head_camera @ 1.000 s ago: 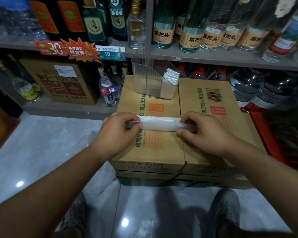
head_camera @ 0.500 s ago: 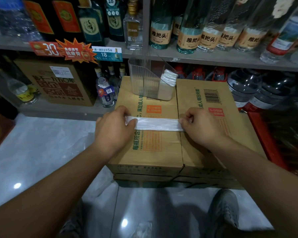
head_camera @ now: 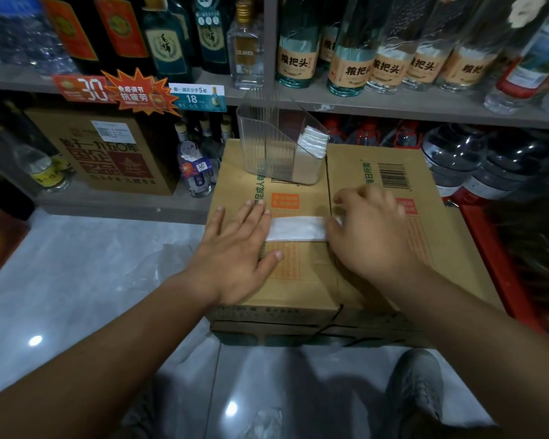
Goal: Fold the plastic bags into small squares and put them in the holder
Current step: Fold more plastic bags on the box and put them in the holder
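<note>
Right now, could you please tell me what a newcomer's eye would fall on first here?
The white plastic bag strip lies across the cardboard box at centre, the left hand pressing one end flat, the right hand covering the other. Behind it, a clear holder holds folded bags.

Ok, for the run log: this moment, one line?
left hand presses plastic bag | right hand pinches its end | clear holder holds folded bags

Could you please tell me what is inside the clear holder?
Folded white bags sit at the right end of the holder; its ribbed wall blurs whatever lies lower.
</note>
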Demonstrator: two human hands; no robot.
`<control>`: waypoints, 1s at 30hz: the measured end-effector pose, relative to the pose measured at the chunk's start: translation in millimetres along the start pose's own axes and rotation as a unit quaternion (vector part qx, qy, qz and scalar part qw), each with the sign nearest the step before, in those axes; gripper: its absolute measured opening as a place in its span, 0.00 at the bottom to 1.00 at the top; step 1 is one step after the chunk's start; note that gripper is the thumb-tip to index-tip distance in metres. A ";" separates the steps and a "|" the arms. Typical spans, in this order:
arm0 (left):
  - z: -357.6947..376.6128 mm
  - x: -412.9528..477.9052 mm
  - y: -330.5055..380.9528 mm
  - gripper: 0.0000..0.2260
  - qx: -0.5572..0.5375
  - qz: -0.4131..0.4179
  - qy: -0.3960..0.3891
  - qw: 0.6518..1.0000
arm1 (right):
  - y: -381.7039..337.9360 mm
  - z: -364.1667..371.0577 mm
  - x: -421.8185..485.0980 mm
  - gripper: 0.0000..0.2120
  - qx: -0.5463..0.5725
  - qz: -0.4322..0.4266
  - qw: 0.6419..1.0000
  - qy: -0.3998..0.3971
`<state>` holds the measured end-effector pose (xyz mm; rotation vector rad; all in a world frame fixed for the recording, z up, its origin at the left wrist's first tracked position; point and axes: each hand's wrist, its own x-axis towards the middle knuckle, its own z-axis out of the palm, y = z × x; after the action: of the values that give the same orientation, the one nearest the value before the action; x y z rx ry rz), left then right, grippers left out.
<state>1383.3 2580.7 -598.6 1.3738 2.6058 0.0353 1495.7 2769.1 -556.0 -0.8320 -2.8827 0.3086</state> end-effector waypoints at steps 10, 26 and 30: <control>1.1 1.9 1.3 0.41 0.027 -0.004 -0.016 1.000 | -17.2 29.9 -29.7 0.35 -0.049 -0.170 0.960 -0.216; 3.0 -25.6 -20.7 0.31 -0.152 0.047 0.097 0.983 | 32.6 7.0 -38.0 0.30 -0.003 -0.136 0.977 -0.163; 2.8 -50.8 -25.4 0.31 -0.148 0.071 0.100 0.981 | 24.6 2.8 -42.8 0.28 0.015 -0.176 0.980 -0.086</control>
<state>1391.1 2524.4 -596.0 1.5062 2.5158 0.5848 1543.8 2766.0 -567.1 -0.2885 -3.1001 0.3984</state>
